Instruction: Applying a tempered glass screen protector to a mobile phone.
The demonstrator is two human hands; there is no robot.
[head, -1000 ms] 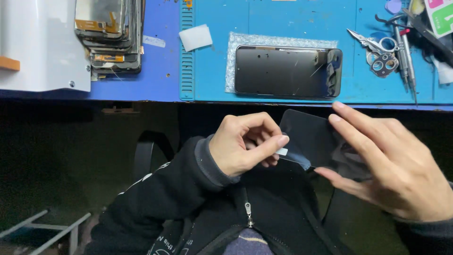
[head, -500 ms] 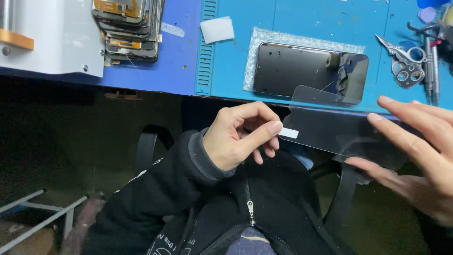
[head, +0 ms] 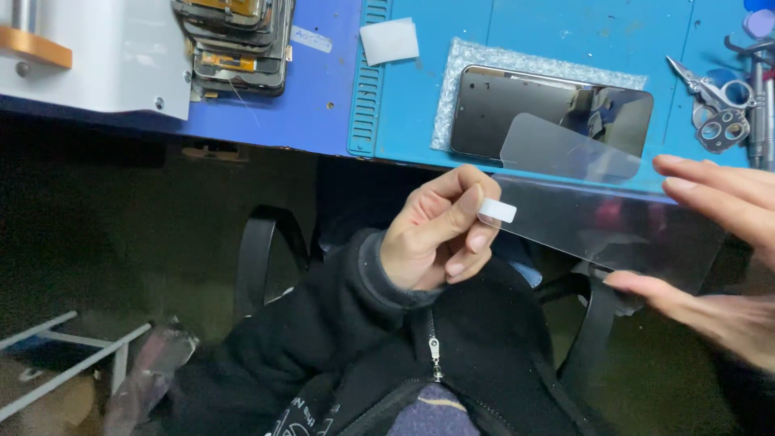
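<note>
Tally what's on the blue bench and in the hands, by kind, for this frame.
Phones lying flat: 1
Clear protector sheets in the hands: 1
Stacks of phone screens: 1
Scissors: 1
White pads: 1
Total: 5

Right hand (head: 718, 258) runs off the right edge, wrist and most of the palm out of view; only fingers and thumb show. The clear film sheet (head: 597, 218) is see-through, so its far right end behind those fingers can't be traced, and its peeled top layer blurs into the phone (head: 549, 113) reflection. Left hand (head: 440, 234) hides the inner end of the white pull tab (head: 497, 211). Stack of phone screens (head: 238, 40) cut by the top edge, count unclear. White machine (head: 89, 56) cropped top and left. Scissors (head: 710, 97) and tools beside them partly cut at the right edge, too small to sort.
</note>
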